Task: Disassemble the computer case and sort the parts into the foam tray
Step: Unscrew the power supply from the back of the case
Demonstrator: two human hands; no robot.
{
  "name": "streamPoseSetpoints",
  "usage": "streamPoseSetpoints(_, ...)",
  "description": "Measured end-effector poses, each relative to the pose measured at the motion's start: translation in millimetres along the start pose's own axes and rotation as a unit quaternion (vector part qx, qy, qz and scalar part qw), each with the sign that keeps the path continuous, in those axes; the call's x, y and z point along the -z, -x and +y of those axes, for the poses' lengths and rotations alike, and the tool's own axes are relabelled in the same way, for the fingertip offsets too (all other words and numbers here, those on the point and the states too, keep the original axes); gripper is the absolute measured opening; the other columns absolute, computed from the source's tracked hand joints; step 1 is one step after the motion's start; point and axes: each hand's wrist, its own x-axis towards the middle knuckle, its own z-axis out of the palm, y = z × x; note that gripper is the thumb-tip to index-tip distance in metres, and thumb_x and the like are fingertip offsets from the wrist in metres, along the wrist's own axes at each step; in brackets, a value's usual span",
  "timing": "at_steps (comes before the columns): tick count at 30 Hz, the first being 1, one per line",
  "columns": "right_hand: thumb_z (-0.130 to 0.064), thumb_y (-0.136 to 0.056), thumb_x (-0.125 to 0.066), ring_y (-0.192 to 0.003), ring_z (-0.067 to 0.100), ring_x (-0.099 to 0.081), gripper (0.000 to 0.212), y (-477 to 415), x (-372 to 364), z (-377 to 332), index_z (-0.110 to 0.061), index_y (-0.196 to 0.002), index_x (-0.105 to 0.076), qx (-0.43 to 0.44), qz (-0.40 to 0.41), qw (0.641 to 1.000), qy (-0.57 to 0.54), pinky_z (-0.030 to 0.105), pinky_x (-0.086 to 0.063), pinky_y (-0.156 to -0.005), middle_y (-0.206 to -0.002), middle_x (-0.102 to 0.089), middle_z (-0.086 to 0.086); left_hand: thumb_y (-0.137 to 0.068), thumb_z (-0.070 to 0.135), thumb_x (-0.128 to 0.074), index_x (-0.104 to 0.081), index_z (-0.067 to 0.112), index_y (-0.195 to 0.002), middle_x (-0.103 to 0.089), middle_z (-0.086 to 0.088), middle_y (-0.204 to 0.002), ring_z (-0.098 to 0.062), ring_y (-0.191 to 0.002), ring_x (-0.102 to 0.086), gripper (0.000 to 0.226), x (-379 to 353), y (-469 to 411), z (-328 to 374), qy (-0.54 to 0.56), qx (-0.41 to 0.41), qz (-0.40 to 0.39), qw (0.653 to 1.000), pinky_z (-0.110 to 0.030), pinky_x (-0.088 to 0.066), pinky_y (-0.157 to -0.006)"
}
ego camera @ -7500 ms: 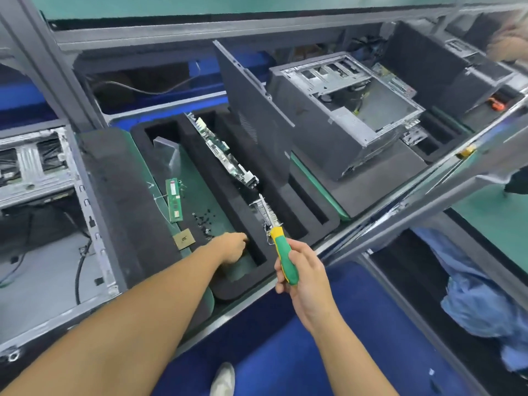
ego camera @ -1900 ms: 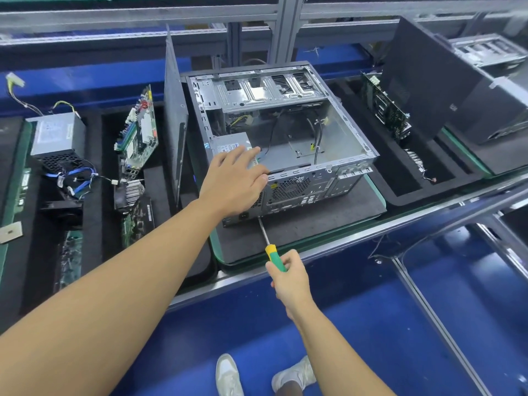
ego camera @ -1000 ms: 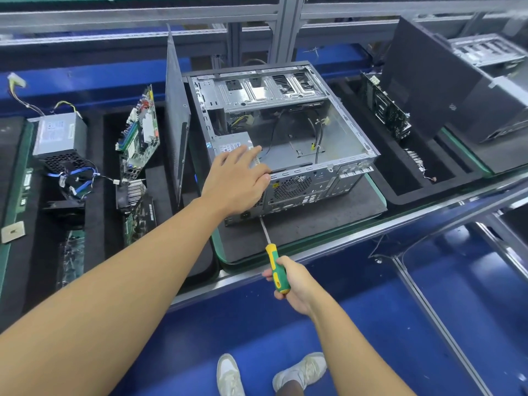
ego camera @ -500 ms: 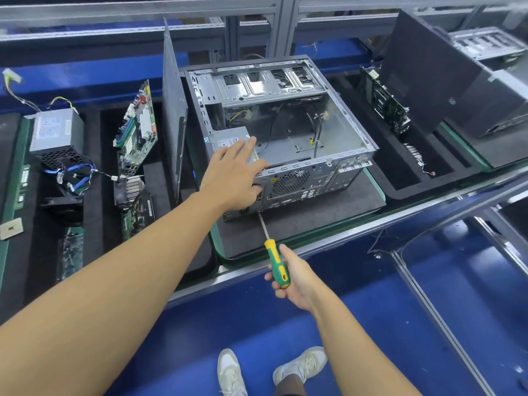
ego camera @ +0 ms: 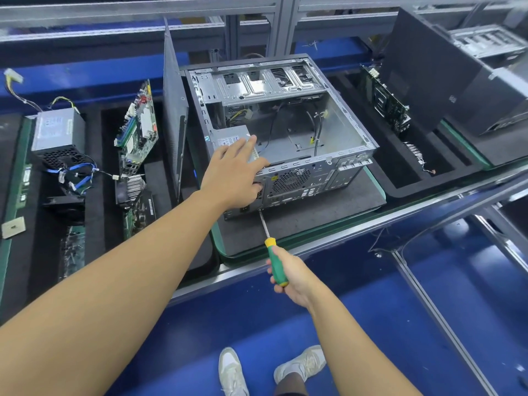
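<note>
computer case point(ego camera: 288, 132) | left hand point(ego camera: 234, 174) spread flat on it | right hand point(ego camera: 294, 277) grips screwdriver point(ego camera: 275, 260)

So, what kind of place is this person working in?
Probably a computer disassembly line in a factory. An opened computer case sits on a foam tray, a removed power supply and motherboard stand in foam slots on the left, and another case waits further right.
</note>
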Motion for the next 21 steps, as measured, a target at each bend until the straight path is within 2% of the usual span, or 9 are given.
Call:
streamPoseSetpoints(3,-0.035,-0.106,-0.046,-0.063,0.018,-0.046,0.038,-1,3,-2,-0.004,-0.093,-0.063,0.009,-0.020,1.000,-0.011,0.028,-0.038,-0.048,-0.090,-0.063,0.012,-0.092,0.047,-0.053,-0.042,0.042,-0.142,-0.007,-0.007,-0.167,-0.027,-0.153,-0.007,0.051,-1,0,0,0.000,0.000,0.002,1.000,-0.047,-0.012,-0.120)
streamPoseSetpoints(6,-0.029,-0.101,-0.057,-0.076,0.018,-0.059,0.020,1,3,0,-0.011,-0.094,-0.053,0.071,0.020,0.996,0.041,0.028,-0.055,-0.058,-0.098,-0.063,0.010,-0.092,0.047,-0.054,-0.042,0.042,-0.141,-0.007,-0.007,-0.167,-0.026,-0.153,-0.007,0.051,-1,0,-1,-0.001,0.000,0.005,1.000,-0.047,-0.012,-0.120)
streamPoseSetpoints(8,-0.028,-0.099,-0.060,-0.076,0.018,-0.068,0.020,-1,-1,2,-0.013,-0.098,-0.047,0.066,0.043,0.995,0.058,0.030,-0.059,-0.057,-0.106,-0.062,0.011,-0.092,0.047,-0.055,-0.042,0.042,-0.142,-0.008,-0.008,-0.167,-0.027,-0.153,-0.008,0.052,-2,0,-1,-0.003,-0.001,0.009,1.000,-0.046,-0.013,-0.120)
streamPoseSetpoints(9,-0.028,-0.099,-0.059,-0.071,0.017,-0.068,0.020,0,-3,2,-0.014,-0.100,-0.047,0.059,0.047,0.994,0.074,0.028,-0.056,-0.053,-0.106,-0.062,0.010,-0.092,0.048,-0.055,-0.042,0.042,-0.142,-0.008,-0.008,-0.167,-0.027,-0.153,-0.008,0.052,-2,0,-1,-0.003,-0.002,0.009,1.000,-0.046,-0.013,-0.120)
streamPoseSetpoints(11,-0.032,-0.097,-0.060,-0.056,0.012,-0.057,0.021,1,-6,0,-0.016,-0.101,-0.047,0.051,0.035,0.993,0.104,0.022,-0.042,-0.043,-0.097,-0.059,0.007,-0.092,0.048,-0.054,-0.041,0.042,-0.142,-0.008,-0.008,-0.167,-0.027,-0.153,-0.008,0.052,-1,-1,-1,-0.005,-0.003,0.009,1.000,-0.046,-0.014,-0.120)
streamPoseSetpoints(13,-0.040,-0.097,-0.060,-0.053,0.013,-0.046,0.028,2,-6,-3,-0.014,-0.103,-0.050,0.030,0.000,0.997,0.070,0.024,-0.031,-0.041,-0.089,-0.058,0.006,-0.092,0.047,-0.055,-0.042,0.042,-0.142,-0.009,-0.008,-0.167,-0.027,-0.152,-0.008,0.052,-1,0,-1,-0.002,-0.002,0.008,1.000,-0.046,-0.013,-0.120)
streamPoseSetpoints(15,-0.046,-0.101,-0.050,-0.054,0.015,-0.047,0.039,2,0,-7,-0.008,-0.108,-0.057,-0.017,-0.045,0.999,-0.011,0.025,-0.030,-0.043,-0.086,-0.063,0.010,-0.092,0.046,-0.055,-0.042,0.042,-0.142,-0.009,-0.008,-0.167,-0.027,-0.152,-0.009,0.052,-1,0,0,0.001,-0.003,0.010,1.000,-0.046,-0.013,-0.120)
streamPoseSetpoints(18,-0.032,-0.106,-0.030,-0.057,0.018,-0.050,0.044,-1,11,-8,-0.001,-0.106,-0.062,-0.042,-0.102,0.992,-0.054,0.028,-0.034,-0.046,-0.082,-0.066,0.013,-0.091,0.045,-0.055,-0.043,0.042,-0.141,-0.010,-0.008,-0.167,-0.027,-0.152,-0.010,0.052,0,1,1,0.005,-0.003,0.014,1.000,-0.046,-0.013,-0.119)
streamPoseSetpoints(21,-0.026,-0.108,-0.034,-0.060,0.018,-0.051,0.033,-2,14,-4,-0.003,-0.101,-0.058,-0.006,-0.090,0.995,-0.042,0.029,-0.035,-0.046,-0.082,-0.061,0.009,-0.091,0.045,-0.055,-0.044,0.041,-0.141,-0.010,-0.008,-0.167,-0.027,-0.152,-0.010,0.051,1,1,1,0.006,-0.002,0.016,1.000,-0.045,-0.013,-0.120)
